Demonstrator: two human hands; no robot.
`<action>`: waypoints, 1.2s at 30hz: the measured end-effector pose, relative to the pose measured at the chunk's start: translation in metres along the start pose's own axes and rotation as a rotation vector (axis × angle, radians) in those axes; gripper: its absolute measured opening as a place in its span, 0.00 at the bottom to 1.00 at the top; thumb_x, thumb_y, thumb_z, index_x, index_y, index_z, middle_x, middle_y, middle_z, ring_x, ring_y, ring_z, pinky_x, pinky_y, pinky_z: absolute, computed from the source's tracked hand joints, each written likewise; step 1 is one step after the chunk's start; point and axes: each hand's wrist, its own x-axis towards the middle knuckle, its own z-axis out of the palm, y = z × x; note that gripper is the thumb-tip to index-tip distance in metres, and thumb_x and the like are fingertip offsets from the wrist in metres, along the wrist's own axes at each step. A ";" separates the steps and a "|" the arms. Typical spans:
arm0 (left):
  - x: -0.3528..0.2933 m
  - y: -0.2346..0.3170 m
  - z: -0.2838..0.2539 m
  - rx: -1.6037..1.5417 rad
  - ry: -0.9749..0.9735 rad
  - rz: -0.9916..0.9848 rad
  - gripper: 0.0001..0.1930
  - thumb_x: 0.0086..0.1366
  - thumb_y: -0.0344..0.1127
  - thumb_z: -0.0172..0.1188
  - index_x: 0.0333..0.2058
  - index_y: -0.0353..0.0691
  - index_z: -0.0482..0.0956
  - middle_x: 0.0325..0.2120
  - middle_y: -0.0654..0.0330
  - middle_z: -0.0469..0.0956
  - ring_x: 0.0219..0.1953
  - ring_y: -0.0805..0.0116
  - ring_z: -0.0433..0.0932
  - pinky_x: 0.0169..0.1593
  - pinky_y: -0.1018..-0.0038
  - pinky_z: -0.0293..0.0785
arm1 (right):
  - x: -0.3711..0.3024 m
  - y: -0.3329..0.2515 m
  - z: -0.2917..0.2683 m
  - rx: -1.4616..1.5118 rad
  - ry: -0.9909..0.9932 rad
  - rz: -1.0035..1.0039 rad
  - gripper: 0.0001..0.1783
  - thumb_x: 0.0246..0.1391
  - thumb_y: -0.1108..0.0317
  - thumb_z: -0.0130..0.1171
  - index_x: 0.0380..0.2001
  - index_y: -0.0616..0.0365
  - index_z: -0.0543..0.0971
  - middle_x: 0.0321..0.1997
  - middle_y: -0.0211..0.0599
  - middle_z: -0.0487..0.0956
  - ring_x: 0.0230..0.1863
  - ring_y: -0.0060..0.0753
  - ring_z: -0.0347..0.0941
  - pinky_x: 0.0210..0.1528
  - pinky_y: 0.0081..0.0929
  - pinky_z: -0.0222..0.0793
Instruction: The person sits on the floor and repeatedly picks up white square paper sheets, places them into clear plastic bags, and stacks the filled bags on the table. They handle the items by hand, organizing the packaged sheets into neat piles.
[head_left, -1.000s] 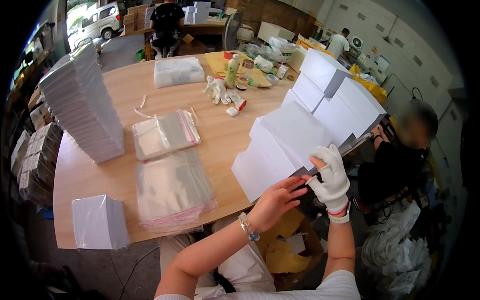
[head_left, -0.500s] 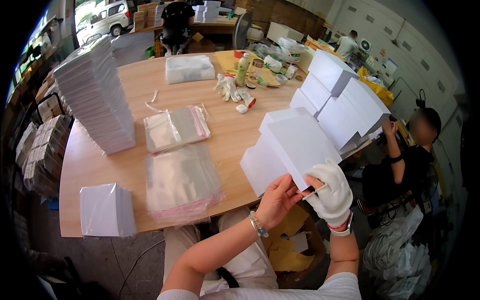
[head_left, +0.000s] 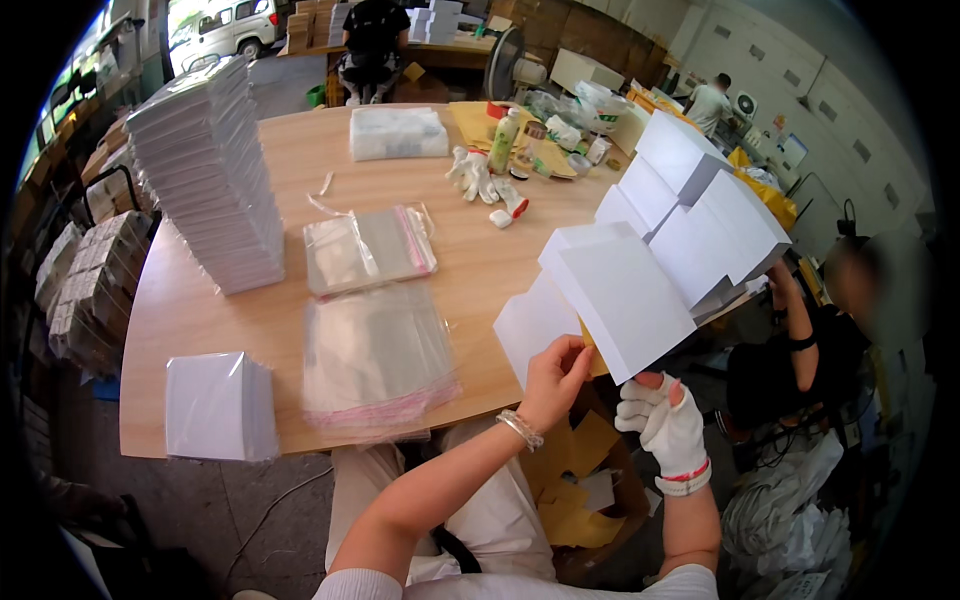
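A thick block of white paper sheets (head_left: 625,300) lies tilted on top of another white paper stack (head_left: 535,325) at the table's right front. My bare left hand (head_left: 556,380) is at the block's near left edge, its thumb and fingers pinched on a small yellow-brown strip (head_left: 587,336). How far that strip runs under the block is hidden. Just below the block's near corner is my right hand (head_left: 668,425), in a white knit glove with bare fingertips. Its fingers are loosely bent and apart from the thumb, with nothing seen between them.
Clear plastic sleeves (head_left: 375,350) and a wrapped white pack (head_left: 218,405) lie to the left. A tall wrapped stack (head_left: 210,180) stands behind them. More white blocks (head_left: 715,235) rise at right, beside a seated person (head_left: 780,345). Gloves (head_left: 475,178) and a bottle (head_left: 504,140) are farther back.
My right hand has come off the paper block's near corner and moved down. The block has turned somewhat, and a yellow-brown strip now shows at my left fingers. The whole view has shifted slightly.
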 end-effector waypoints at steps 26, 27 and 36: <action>-0.050 0.004 -0.228 2.070 -0.163 -0.036 0.06 0.50 0.28 0.51 0.28 0.35 0.74 0.28 0.52 0.72 0.33 0.59 0.72 0.34 0.68 0.73 | -0.019 0.094 0.002 -0.587 -0.142 -0.224 0.34 0.51 0.49 0.53 0.51 0.67 0.64 0.44 0.39 0.72 0.44 0.30 0.68 0.46 0.26 0.64; -0.053 0.001 -0.232 2.189 -0.214 -0.055 0.06 0.50 0.29 0.52 0.26 0.35 0.75 0.28 0.53 0.72 0.33 0.60 0.72 0.34 0.69 0.72 | -0.013 0.106 0.007 -0.531 -0.182 -0.146 0.33 0.51 0.50 0.53 0.51 0.68 0.64 0.44 0.38 0.72 0.43 0.29 0.68 0.45 0.26 0.64; -0.051 -0.012 -0.238 2.140 -0.268 -0.063 0.07 0.51 0.31 0.51 0.26 0.36 0.76 0.28 0.53 0.72 0.34 0.61 0.73 0.37 0.70 0.72 | 0.037 0.186 0.028 -0.188 -0.270 0.191 0.34 0.47 0.49 0.55 0.49 0.63 0.64 0.31 0.29 0.73 0.24 0.18 0.69 0.19 0.14 0.62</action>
